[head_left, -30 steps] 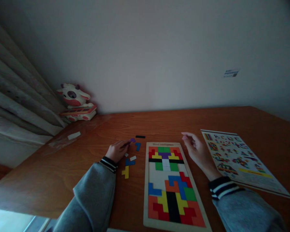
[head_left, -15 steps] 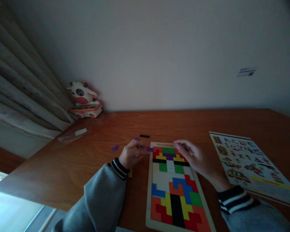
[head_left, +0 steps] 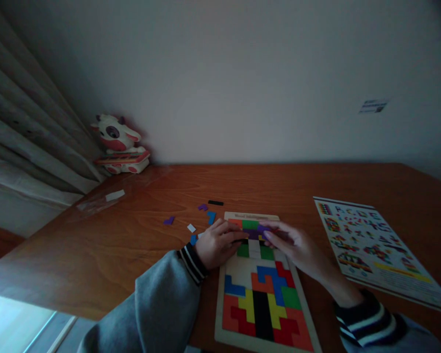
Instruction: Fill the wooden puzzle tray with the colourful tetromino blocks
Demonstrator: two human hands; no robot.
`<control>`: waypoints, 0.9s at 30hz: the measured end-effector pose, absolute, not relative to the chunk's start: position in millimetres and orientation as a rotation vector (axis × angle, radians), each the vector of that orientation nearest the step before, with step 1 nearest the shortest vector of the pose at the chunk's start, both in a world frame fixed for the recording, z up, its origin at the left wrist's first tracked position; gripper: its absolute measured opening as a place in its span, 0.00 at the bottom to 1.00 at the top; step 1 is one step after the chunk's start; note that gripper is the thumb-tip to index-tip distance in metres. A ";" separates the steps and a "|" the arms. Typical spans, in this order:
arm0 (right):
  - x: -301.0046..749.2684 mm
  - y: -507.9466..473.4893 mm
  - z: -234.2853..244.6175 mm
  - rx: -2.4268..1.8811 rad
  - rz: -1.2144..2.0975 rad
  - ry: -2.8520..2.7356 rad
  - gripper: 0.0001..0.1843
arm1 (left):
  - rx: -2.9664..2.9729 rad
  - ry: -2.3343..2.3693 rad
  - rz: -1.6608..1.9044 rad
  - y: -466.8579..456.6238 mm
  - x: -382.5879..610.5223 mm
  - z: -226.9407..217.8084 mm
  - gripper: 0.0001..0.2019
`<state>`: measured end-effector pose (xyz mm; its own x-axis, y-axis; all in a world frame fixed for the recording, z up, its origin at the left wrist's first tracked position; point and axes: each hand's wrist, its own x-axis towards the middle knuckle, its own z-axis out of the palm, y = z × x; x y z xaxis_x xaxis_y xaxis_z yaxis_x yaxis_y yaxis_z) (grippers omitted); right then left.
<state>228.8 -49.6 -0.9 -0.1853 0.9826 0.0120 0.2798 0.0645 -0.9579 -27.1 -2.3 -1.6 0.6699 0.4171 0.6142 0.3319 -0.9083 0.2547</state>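
Observation:
A wooden puzzle board (head_left: 219, 314) lies in front of me, partly filled with coloured block pieces. My right hand (head_left: 294, 245) pinches a small purple puzzle piece (head_left: 263, 229) between thumb and fingers over the board's upper right part. Over the upper left part is my left hand (head_left: 218, 242), its fingers stretched toward the middle and nothing visible in them. It covers some of the pieces there. Bare pale board (head_left: 238, 270) shows below my left hand, beside green and white pieces.
Left of the board lie loose pieces: purple ones (head_left: 169, 221), a blue one (head_left: 211, 217), a white one (head_left: 191, 228) and a black bar (head_left: 215, 202). A printed pattern sheet (head_left: 375, 245) is at right. A cow toy (head_left: 119, 144) stands by the curtain.
The purple piece has passed from my left hand to my right. My left hand has moved right, onto the board, uncovering loose pieces. The view has shifted slightly.

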 end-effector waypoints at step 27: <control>260.0 -82.9 -11.7 -1.421 0.579 -1.981 0.10 | 2.799 0.313 0.681 -10.4 -28.1 -3.4 0.16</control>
<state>260.0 -82.9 -11.7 -0.2240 0.9462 0.2334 0.6716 0.3234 -0.6666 -28.1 -10.4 -3.4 0.8680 0.2627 0.4214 0.1490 -0.9473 0.2836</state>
